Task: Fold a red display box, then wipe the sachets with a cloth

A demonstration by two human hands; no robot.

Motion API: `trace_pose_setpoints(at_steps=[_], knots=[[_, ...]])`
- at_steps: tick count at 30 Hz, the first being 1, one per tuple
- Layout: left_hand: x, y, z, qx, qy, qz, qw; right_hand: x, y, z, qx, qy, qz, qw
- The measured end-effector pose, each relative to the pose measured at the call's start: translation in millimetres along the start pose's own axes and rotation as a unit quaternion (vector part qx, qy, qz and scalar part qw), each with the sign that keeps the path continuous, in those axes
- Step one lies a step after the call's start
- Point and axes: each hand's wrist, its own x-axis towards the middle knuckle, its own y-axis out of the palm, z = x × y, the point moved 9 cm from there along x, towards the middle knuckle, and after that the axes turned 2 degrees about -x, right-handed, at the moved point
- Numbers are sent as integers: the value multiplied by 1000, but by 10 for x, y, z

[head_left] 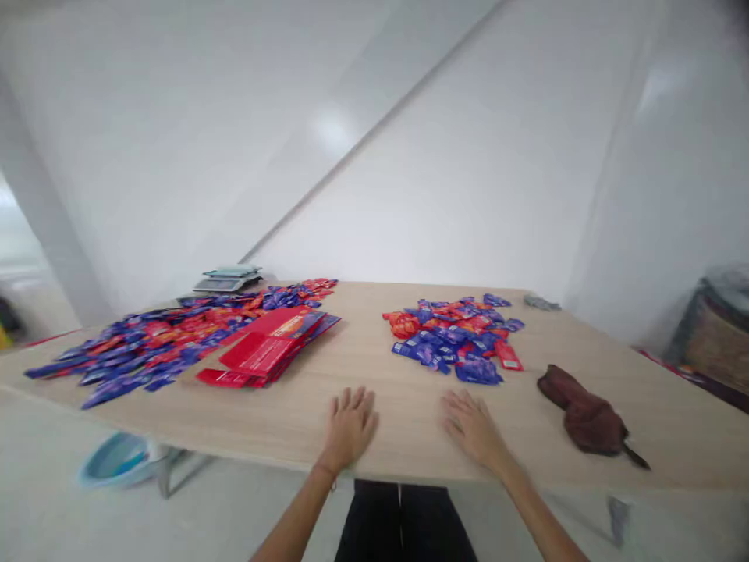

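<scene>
My left hand (351,425) lies flat near the front edge of the wooden table (403,449), fingers stretched out and holding nothing. To its right, my right hand (473,425) is also spread over the table top, slightly blurred, with nothing in it. Beyond the hands is a loose pile of small purple, red and orange packets (456,336). Left of my left hand rests a stack of flat red and purple cartons (269,347). A dark red cloth pouch (588,414) lies to the right of my right hand.
A long heap of purple and red packets (157,336) spreads along the left side. Behind it stands a weighing scale (227,279). A small grey item (541,302) sits at the back right. On the floor at left is a light blue basin (117,460). A white wall (456,172) rises behind.
</scene>
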Motion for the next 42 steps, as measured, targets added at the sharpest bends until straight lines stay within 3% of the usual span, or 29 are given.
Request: trace_pose_setpoints(at_steps=[11, 42], knots=[[-19, -59, 15, -4, 1, 4, 1000, -27, -78, 52, 7, 3, -16, 1000], [2, -45, -7, 0, -3, 8, 1000, -1, -18, -5, -4, 11, 4, 1000]])
